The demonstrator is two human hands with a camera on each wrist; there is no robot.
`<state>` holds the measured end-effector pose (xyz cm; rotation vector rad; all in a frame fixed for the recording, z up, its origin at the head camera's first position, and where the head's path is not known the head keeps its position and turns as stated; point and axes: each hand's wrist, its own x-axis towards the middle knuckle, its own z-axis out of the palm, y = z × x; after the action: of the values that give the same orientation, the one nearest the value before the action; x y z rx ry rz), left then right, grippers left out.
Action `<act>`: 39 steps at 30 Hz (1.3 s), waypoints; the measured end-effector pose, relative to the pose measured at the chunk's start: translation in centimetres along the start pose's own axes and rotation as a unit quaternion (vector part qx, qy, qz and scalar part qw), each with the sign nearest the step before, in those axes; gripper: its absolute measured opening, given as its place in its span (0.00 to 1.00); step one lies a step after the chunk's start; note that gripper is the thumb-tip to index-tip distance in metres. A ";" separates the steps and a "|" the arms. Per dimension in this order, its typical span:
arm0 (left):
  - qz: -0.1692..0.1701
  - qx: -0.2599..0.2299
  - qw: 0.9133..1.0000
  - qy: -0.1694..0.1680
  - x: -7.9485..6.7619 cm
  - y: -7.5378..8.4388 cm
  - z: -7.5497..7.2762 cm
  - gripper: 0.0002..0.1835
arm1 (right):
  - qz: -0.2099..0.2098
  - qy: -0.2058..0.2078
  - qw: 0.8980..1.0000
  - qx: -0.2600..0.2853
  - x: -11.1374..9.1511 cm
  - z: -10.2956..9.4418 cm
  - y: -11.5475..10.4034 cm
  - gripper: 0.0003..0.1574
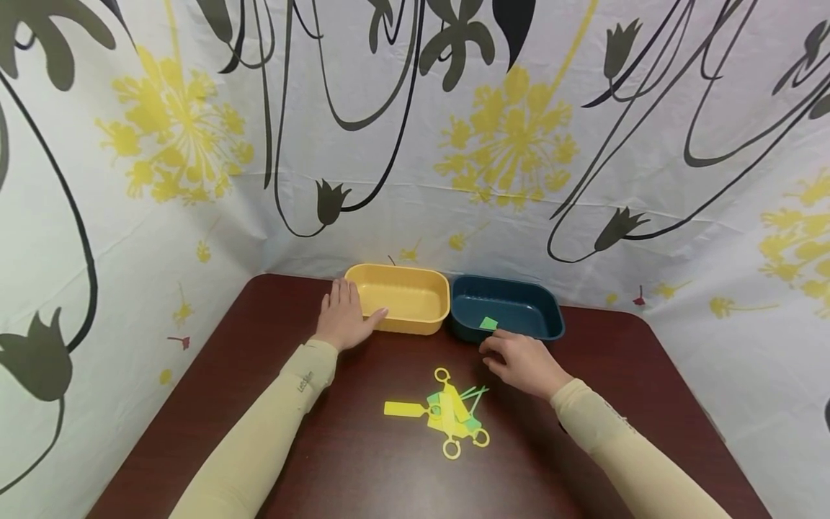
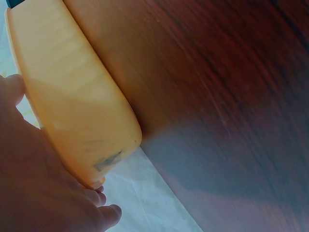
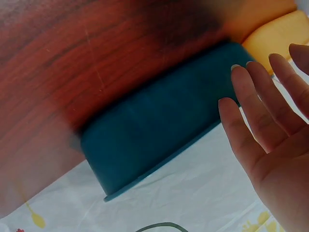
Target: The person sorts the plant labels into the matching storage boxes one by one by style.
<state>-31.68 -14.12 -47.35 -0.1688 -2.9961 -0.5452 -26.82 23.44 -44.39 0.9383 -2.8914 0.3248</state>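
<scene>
My left hand (image 1: 344,317) rests on the left end of the yellow bin (image 1: 424,326), its fingers straight and the thumb along the front rim. In the left wrist view, fingertips show past the bin's corner. At the front rim of the dark blue bin (image 1: 528,310) is my right hand (image 1: 521,360). The right wrist view shows its fingers loosely extended, holding nothing. A small green piece (image 1: 488,324) shows just inside the blue bin's front wall, above the right fingertips. Nearer me, several flat yellow and green plastic tags (image 1: 403,409) with ring loops lie in a pile.
The two bins stand side by side at the back of the dark red-brown wooden table (image 1: 363,468). Behind them and at both sides hangs a white curtain (image 1: 402,158) printed with yellow and grey flowers.
</scene>
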 end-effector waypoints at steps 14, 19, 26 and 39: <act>-0.005 -0.001 1.000 -0.005 -0.1 0.0 -0.1 0.58 | 0.010 -0.025 1.000 0.006 -1.5 1.4 0.1 0.10; -0.005 -0.002 1.000 -0.003 -0.1 0.1 -0.2 0.58 | 0.005 -0.025 1.000 0.007 -1.9 1.8 0.2 0.09; -0.002 -0.001 1.000 -0.004 -0.1 0.0 -0.1 0.58 | 0.003 -0.051 0.998 0.026 -2.5 2.1 0.0 0.12; -0.001 0.000 1.000 -0.002 -0.1 0.1 -0.2 0.57 | -0.023 -0.076 0.997 0.013 -3.2 2.3 -0.1 0.17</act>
<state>-31.55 -14.12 -47.19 -0.1660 -3.0000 -0.5463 -24.18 24.68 -47.04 1.0773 -3.0038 0.3013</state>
